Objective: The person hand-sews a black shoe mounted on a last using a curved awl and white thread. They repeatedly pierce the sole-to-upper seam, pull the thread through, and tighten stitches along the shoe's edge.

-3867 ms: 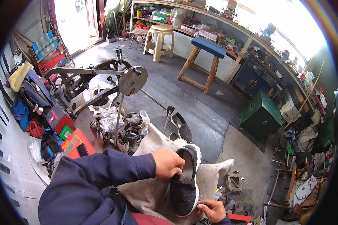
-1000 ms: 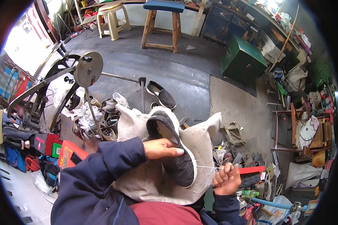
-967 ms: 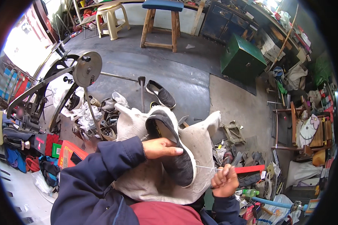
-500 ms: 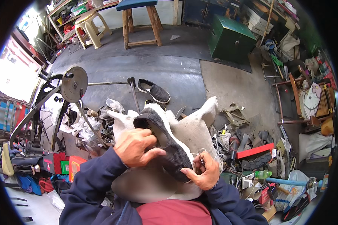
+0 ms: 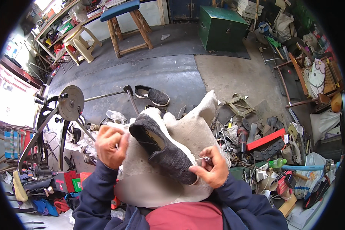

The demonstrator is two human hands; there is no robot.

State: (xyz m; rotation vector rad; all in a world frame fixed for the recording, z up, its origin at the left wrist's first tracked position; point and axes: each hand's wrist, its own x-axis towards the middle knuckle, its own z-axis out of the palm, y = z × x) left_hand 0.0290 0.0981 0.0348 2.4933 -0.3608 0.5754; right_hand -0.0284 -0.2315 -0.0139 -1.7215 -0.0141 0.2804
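Observation:
A dark grey knit slip-on shoe (image 5: 168, 153) with a white sole lies tilted across my lap, its opening toward the upper left and its toe near my right hand. My right hand (image 5: 212, 168) is closed at the sole edge by the toe, pinching a small metal awl (image 5: 206, 158); pale thread loops beside it. My left hand (image 5: 112, 147), closed and slightly blurred, is raised left of the heel, apart from the shoe. What its fingers hold is hidden. Under the shoe, a stained pale cloth (image 5: 195, 128) covers my lap.
The matching shoe (image 5: 152, 96) rests on the floor ahead. A black metal hand-wheel machine (image 5: 71, 103) stands at left. Scraps, tools and a drill (image 5: 242, 138) crowd the right side, near a red bar (image 5: 265, 139). Farther off are a green chest (image 5: 223, 32) and a blue-topped wooden stool (image 5: 120, 10).
My left hand has come out of the shoe opening and moved left, away from it. My right hand stays at the toe's sole edge. The view has shifted slightly.

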